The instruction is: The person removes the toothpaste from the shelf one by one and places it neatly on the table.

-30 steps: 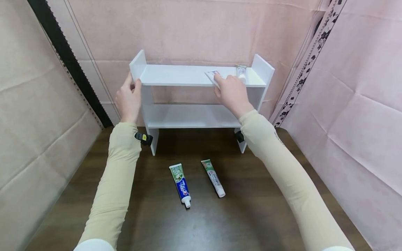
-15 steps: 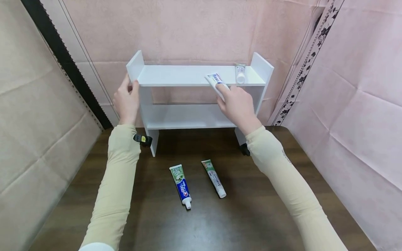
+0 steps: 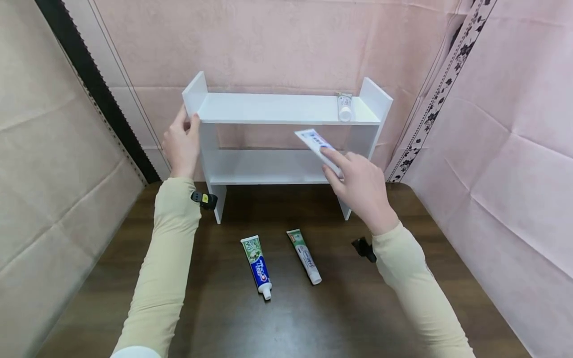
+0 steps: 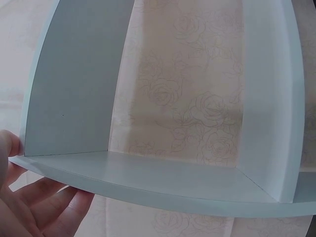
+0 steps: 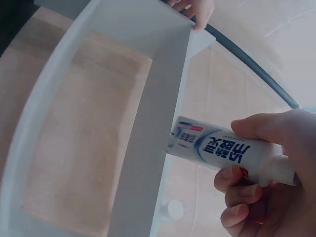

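My right hand [image 3: 362,186] holds a white toothpaste tube [image 3: 315,140] by its cap end, its flat end pointing up and left, in front of the white two-tier shelf [image 3: 268,108]. In the right wrist view, blue lettering shows on this toothpaste tube [image 5: 212,143], with the thumb on one side and curled fingers on the other. My left hand [image 3: 181,149] grips the shelf's left side panel near the top board. The left wrist view shows its thumb and fingers [image 4: 54,202] on either side of that panel. Another white tube [image 3: 344,107] lies at the top board's right end.
On the brown table [image 3: 286,328], in front of the shelf, lie a blue and green toothpaste tube [image 3: 258,268] and a slimmer green and white tube [image 3: 305,256]. Pale pink cloth [image 3: 286,44] hangs behind and at the sides.
My right hand has drawn the white toothpaste tube off the top board, back and down toward me, slightly right. The left hand has kept its grip on the shelf.
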A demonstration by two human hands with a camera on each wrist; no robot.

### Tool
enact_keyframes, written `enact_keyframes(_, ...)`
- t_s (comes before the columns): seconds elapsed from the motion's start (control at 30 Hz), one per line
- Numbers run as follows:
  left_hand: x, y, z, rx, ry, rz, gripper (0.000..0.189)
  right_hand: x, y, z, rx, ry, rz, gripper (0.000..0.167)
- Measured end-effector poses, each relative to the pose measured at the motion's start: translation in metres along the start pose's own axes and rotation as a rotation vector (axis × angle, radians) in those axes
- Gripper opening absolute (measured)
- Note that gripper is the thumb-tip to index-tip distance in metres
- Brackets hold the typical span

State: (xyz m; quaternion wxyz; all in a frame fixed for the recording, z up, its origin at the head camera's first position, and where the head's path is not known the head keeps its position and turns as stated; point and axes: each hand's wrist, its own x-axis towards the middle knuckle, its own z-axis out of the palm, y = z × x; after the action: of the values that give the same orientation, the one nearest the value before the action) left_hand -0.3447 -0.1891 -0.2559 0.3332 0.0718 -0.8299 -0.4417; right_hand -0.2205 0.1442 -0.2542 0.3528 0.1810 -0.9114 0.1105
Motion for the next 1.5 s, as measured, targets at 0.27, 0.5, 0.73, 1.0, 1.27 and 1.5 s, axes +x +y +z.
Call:
enact_keyframes(0.27,-0.003,0.0,0.003,-0.007,0.001,-0.012,0.046,-0.046,0.011,0.001,0.043,-0.046,0.015,0.032)
enact_keyframes(0.5,-0.001,0.003,0.001,-0.011,0.023,0.009,0.046,-0.074,0.033,0.018,0.08,-0.3,0.093,0.031)
enact_keyframes(0.73,0.001,0.003,-0.001,0.0,0.021,-0.003,0.045,-0.099,0.064,0.059,0.03,-0.515,0.198,0.027)
enact_keyframes(1.0,0.001,0.0,-0.002,0.016,0.026,0.018,0.045,-0.121,0.073,0.092,-0.035,-0.676,0.221,0.026)
enact_keyframes(1.27,0.007,0.01,-0.004,0.146,-0.001,0.022,0.044,-0.141,0.061,0.117,-0.088,-0.834,0.193,0.037)
enact_keyframes(1.5,0.01,0.014,-0.006,0.119,-0.032,-0.011,0.043,-0.153,0.06,0.131,-0.104,-0.882,0.191,0.048)
